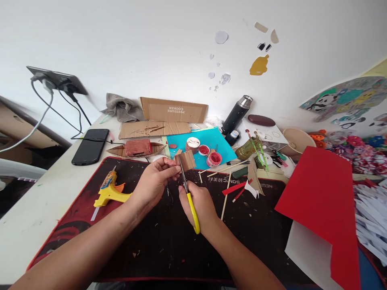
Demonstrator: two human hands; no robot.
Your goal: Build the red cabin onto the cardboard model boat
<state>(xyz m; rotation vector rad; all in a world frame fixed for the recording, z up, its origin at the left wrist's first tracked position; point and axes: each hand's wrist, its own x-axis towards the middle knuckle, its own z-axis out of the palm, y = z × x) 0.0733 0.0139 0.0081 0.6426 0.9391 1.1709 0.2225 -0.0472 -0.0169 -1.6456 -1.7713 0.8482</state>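
While your left hand (154, 181) pinches the brown card piece (186, 160), keep the right hand (201, 207) squeezing the scissors (189, 193) in short, straight snips.

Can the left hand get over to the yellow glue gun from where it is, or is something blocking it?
Probably yes, once freed. The glue gun lies on the dark mat just left of the left hand, with only bare mat between. But that hand now pinches the brown cardboard piece that the scissors in the right hand cut.
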